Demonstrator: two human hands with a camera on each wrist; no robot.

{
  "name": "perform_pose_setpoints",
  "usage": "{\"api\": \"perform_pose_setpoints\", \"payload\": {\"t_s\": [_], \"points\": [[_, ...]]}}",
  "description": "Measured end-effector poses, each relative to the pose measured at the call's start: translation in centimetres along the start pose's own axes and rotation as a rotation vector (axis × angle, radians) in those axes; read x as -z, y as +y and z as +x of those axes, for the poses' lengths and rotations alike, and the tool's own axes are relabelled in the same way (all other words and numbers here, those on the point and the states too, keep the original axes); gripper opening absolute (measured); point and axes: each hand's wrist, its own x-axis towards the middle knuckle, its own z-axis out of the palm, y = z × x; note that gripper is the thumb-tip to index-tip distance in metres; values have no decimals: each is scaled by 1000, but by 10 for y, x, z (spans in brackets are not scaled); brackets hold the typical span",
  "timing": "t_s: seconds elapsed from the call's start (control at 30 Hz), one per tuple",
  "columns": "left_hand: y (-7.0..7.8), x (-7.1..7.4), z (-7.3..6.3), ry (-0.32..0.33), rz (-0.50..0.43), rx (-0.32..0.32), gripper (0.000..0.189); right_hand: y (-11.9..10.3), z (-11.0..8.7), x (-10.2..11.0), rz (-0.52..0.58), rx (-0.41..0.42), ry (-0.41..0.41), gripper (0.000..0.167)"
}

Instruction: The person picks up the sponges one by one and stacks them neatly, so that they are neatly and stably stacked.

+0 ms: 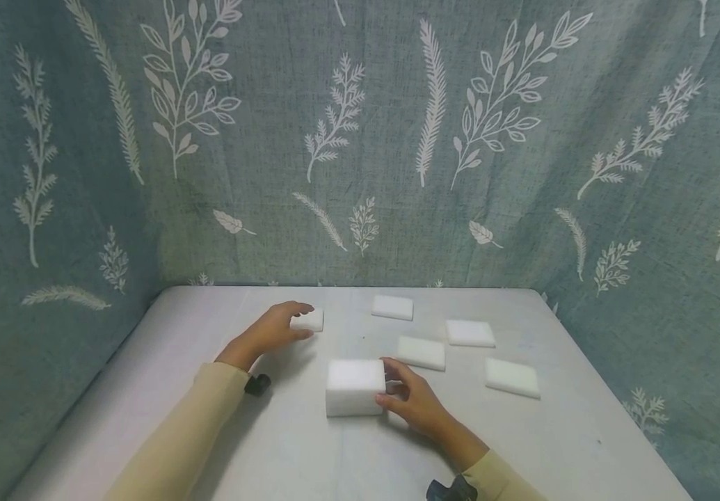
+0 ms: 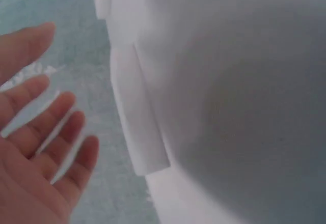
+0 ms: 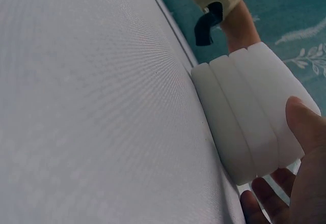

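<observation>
My left hand [image 1: 273, 328] reaches to the back left, thumb and fingers spread around a white sponge block [image 1: 311, 320] that lies flat on the table. In the left wrist view those fingers [image 2: 61, 127] are apart and nothing is between them; a sponge lies beyond them. A stack of several white sponge blocks [image 1: 355, 390] stands at the table's middle, its layers flush. My right hand [image 1: 419, 403] holds the stack's right end, thumb at the front and fingers round the back. The right wrist view shows the thumb lying against the stack [image 3: 249, 117].
More white sponges lie flat and scattered: one at the back [image 1: 392, 307], one behind the stack's right [image 1: 421, 353], and two farther right [image 1: 470, 333] [image 1: 513, 378]. A leaf-patterned green curtain [image 1: 391, 139] encloses the white table [image 1: 272, 445] at the back and sides.
</observation>
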Motion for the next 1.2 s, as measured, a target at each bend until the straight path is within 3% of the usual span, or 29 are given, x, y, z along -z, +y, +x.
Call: {"api": "perform_pose_setpoints", "payload": {"t_s": [0.13, 0.3, 0.5, 0.67, 0.93, 1.2], "points": [[-7, -3, 7, -17, -6, 49, 57, 2, -3, 2, 3, 9, 1, 69], [-7, -1, 15, -17, -7, 132, 59, -19, -6, 4, -6, -1, -3, 68], [-14, -3, 22, -31, -17, 164, 62, -37, -8, 6, 2, -19, -26, 68], [-25, -7, 24, -22, -23, 195, 65, -34, -7, 5, 6, -15, -28, 68], [-41, -10, 30, 25, 10, 198, 58, -1, 0, 0, -32, 7, 5, 68], [-46, -11, 28, 19, -2, 283, 59, -1, 1, 1, -32, 15, -8, 69]]}}
